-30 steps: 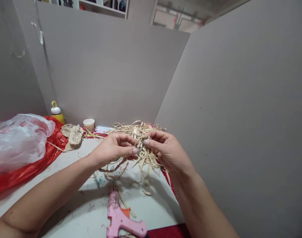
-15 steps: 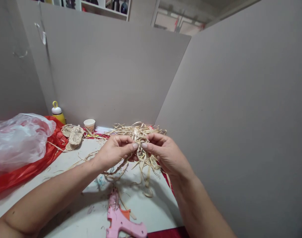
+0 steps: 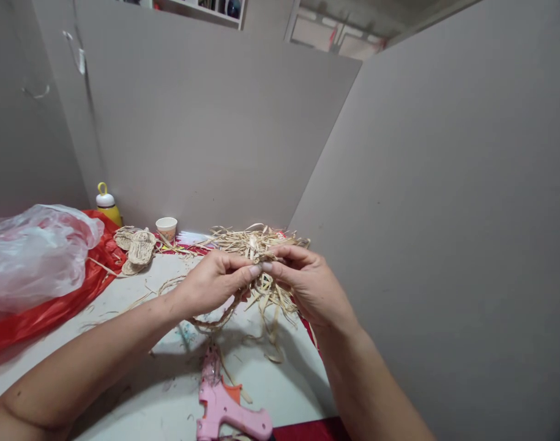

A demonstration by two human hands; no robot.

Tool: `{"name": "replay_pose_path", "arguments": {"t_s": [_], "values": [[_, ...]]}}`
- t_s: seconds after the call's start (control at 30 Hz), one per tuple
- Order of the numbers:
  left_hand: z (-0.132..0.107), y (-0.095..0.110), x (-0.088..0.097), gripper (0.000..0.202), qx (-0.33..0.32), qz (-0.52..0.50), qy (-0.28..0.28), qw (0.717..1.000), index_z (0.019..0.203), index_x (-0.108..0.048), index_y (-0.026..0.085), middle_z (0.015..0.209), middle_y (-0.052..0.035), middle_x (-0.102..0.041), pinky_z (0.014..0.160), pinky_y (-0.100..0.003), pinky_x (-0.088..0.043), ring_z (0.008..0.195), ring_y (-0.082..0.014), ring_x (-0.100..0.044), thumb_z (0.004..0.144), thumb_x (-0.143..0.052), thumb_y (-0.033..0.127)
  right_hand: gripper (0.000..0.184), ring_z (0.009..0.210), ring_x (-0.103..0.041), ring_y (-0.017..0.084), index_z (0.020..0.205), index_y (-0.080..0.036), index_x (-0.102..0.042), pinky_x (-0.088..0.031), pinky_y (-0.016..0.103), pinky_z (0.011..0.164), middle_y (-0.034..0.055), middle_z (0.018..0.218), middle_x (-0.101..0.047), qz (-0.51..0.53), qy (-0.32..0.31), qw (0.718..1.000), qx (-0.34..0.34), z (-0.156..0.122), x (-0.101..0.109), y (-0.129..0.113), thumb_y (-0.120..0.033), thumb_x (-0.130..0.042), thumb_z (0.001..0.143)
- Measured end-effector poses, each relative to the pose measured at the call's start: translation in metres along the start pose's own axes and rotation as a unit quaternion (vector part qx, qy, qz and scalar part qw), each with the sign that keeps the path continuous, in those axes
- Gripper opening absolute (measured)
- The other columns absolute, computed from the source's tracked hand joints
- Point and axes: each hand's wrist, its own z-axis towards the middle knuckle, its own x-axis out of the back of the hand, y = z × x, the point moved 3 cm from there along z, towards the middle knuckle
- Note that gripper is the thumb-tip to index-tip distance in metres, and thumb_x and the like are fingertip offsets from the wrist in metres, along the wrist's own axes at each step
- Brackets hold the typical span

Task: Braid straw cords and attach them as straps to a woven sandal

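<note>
My left hand (image 3: 220,278) and my right hand (image 3: 305,282) meet thumb to thumb over the table. Both pinch a braided straw cord (image 3: 215,323), whose length loops down beneath my left hand and curves off to the left. The fingers partly hide the gripped section. Loose straw ends (image 3: 273,349) dangle below the right fingers. Behind the hands lies a heap of dry straw strands (image 3: 234,240). A pink glue gun (image 3: 222,404) with an orange trigger rests on the table nearer to me, below the hands.
On the left, a clear plastic bag (image 3: 36,251) lies over a red bag (image 3: 63,315). Small woven straw pieces (image 3: 141,246), a paper cup (image 3: 166,228) and a yellow bottle (image 3: 108,207) stand along the back. Grey panels (image 3: 206,122) enclose the table (image 3: 289,392).
The thumbs have come closer together on the cord, and the loop that showed between the fingers is now pinched flatter. The view has tilted slightly; the glue gun stays put.
</note>
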Motion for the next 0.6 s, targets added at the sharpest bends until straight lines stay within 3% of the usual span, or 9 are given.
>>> {"name": "replay_pose_path", "arguments": {"t_s": [0.13, 0.27, 0.4, 0.6], "values": [[0.0017, -0.0022, 0.0004, 0.038, 0.011, -0.016, -0.018, 1.000, 0.061, -0.055, 0.015, 0.055, 0.0031, -0.050, 0.054, -0.021, -0.038, 0.054, -0.0087, -0.046, 0.089, -0.053, 0.041, 0.018, 0.049, -0.040, 0.005, 0.072, -0.021, -0.072, -0.030, 0.018, 0.043, -0.0059, 0.059, -0.055, -0.006, 0.003, 1.000, -0.009, -0.0007, -0.0006, 0.0016, -0.021, -0.086, 0.060], [0.0003, 0.0006, -0.0004, 0.031, 0.013, -0.002, -0.009, 1.000, 0.071, -0.060, 0.015, 0.057, 0.0037, -0.050, 0.053, -0.021, -0.037, 0.053, -0.0086, -0.044, 0.090, -0.051, 0.038, 0.025, 0.056, -0.049, 0.008, 0.089, -0.025, -0.077, -0.039, 0.019, 0.045, -0.0029, 0.068, -0.062, -0.029, -0.017, 0.999, 0.011, -0.0004, -0.0023, 0.0003, -0.024, -0.083, 0.065], [-0.0030, 0.0053, -0.0040, 0.028, 0.012, 0.017, 0.010, 1.000, 0.072, -0.059, 0.015, 0.056, 0.0045, -0.049, 0.049, -0.020, -0.033, 0.051, -0.0074, -0.041, 0.091, -0.049, 0.035, 0.010, 0.054, -0.051, 0.008, 0.076, -0.023, -0.077, -0.042, 0.019, 0.045, -0.0016, 0.070, -0.065, -0.026, -0.056, 0.998, -0.005, 0.0001, -0.0035, 0.0007, -0.026, -0.082, 0.068], [-0.0037, 0.0050, -0.0058, 0.026, 0.014, -0.026, 0.004, 1.000, 0.072, -0.059, 0.014, 0.060, 0.0044, -0.048, 0.052, -0.020, -0.033, 0.056, -0.0073, -0.042, 0.087, -0.057, 0.036, 0.014, 0.054, -0.053, 0.009, 0.072, -0.020, -0.076, -0.045, 0.018, 0.044, -0.0005, 0.065, -0.065, -0.005, -0.041, 0.999, -0.030, 0.0006, -0.0013, 0.0005, -0.028, -0.084, 0.064]]}}
